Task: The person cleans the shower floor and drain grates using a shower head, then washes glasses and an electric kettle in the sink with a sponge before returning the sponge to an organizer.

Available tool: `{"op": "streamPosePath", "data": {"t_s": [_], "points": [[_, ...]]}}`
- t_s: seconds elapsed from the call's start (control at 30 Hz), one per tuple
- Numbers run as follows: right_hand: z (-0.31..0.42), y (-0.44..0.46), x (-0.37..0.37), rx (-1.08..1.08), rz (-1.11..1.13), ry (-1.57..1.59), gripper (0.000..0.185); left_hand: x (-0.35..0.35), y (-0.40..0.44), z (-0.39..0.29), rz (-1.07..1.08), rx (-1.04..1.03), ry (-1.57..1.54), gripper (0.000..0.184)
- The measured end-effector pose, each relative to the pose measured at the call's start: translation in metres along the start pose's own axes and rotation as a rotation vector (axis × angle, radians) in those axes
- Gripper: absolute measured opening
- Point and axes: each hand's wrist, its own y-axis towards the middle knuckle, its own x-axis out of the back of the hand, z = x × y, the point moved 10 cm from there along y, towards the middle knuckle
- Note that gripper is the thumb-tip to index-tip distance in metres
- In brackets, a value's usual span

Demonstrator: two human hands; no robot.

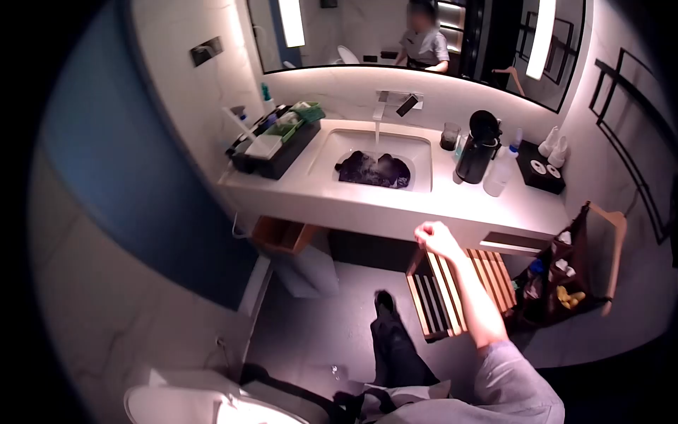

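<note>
My right hand (435, 237) hangs in front of the counter's front edge, above a slatted wooden stool (439, 300). Its fingers are curled closed, and whatever they may hold is hidden. My left hand does not show. Behind the counter edge, dark wet cloth (372, 169) lies in the white sink (321, 159), in water. A stream runs down onto it from the wall tap (379, 112). Right of the sink stand a black kettle (477, 159), a translucent white bottle (500, 173) and a dark glass (450, 136).
A dark caddy (272, 166) with cleaning items stands on the counter's left. At the right end is a black box (540, 173). A dark pocketed bag (547, 283) hangs from a wooden hanger (616, 247). Below are a bin (311, 272) and, front left, a white toilet (176, 404).
</note>
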Motion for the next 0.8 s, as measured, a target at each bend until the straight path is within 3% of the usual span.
{"op": "streamPosePath", "data": {"t_s": [0.1, 0.17, 0.2, 0.23, 0.27, 0.3, 0.33, 0.37, 0.43, 0.5, 0.57, 0.63, 0.7, 0.8], "points": [[-0.028, 0.160, 0.022, -0.035, -0.126, -0.105, 0.025, 0.038, 0.070, -0.152, -0.188, -0.163, -0.029, 0.030], [-0.085, 0.276, -0.005, -0.086, -0.053, -0.272, 0.030, 0.063, 0.096, -0.325, -0.349, -0.452, -0.180, 0.035], [-0.092, 0.299, -0.031, -0.028, 0.040, -0.424, 0.032, 0.060, 0.112, -0.407, -0.294, -0.462, -0.530, 0.016], [-0.103, 0.309, -0.068, 0.021, 0.138, -0.558, 0.035, 0.054, 0.101, -0.494, -0.348, -0.564, -0.459, 0.017], [-0.125, 0.324, -0.098, 0.016, 0.146, -0.692, 0.034, 0.026, 0.119, -0.579, -0.183, -0.633, -0.684, 0.018], [-0.138, 0.345, -0.120, 0.020, 0.155, -0.838, 0.034, 0.007, 0.114, -0.681, -0.136, -0.811, -0.559, 0.014], [-0.145, 0.363, -0.140, -0.055, 0.287, -0.780, 0.033, -0.010, 0.091, -0.772, -0.112, -1.074, -0.347, 0.013], [-0.158, 0.380, -0.149, -0.131, 0.414, -0.721, 0.031, -0.042, 0.096, -0.837, -0.032, -1.179, -0.311, 0.015], [-0.144, 0.397, -0.154, 0.066, 0.470, -0.232, 0.027, -0.126, 0.123, -0.918, 0.219, -1.290, -0.133, 0.031], [-0.124, 0.417, -0.103, -0.124, 0.386, -0.058, 0.027, -0.196, 0.158, -0.957, 0.080, -1.367, 0.035, 0.034], [-0.112, 0.416, -0.061, -0.334, 0.280, 0.374, 0.032, -0.243, 0.190, -0.965, 0.132, -1.313, 0.097, 0.034], [-0.086, 0.414, -0.026, -0.347, 0.272, 0.866, 0.032, -0.267, 0.204, -0.984, 0.178, -1.271, 0.151, 0.034], [-0.075, 0.417, 0.012, -0.211, 0.246, 0.818, 0.032, -0.274, 0.221, -1.000, 0.534, -1.136, -0.235, 0.029], [-0.097, 0.409, 0.047, -0.301, 0.170, 0.730, 0.031, -0.222, 0.213, -1.035, 0.595, -1.114, -0.210, 0.018]]}}
